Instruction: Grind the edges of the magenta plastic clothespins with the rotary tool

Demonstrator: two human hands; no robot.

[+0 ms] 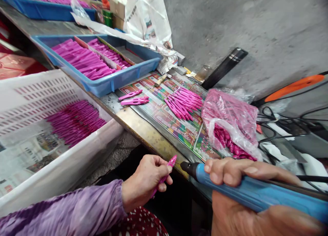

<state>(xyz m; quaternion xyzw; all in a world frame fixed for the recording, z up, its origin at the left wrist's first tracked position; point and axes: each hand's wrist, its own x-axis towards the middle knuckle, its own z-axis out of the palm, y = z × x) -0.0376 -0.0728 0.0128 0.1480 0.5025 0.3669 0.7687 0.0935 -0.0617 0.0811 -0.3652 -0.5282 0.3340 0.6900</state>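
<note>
My left hand [151, 179] is closed, pinching a slender pink plastic piece [172, 161] with its pointed end up. My right hand [238, 181] wraps round a blue electric screwdriver [256, 193] with a black nose. The tool's thin bit points left at the pink piece, close to its tip; whether they touch I cannot tell. On the printed mat beyond lies a heap of similar pink pieces [183, 102], with a few more pink pieces [134, 101] to its left. The lower end of the held piece is partly hidden by my fingers.
An open plastic bag [229, 114] of pink parts lies right of the heap, beside tangled black cables [279, 116]. A blue tray [102, 87] of pink pieces stands behind. At left, a white basket [46, 89] holds more. A small wooden-handled tool [160, 80] lies near the tray.
</note>
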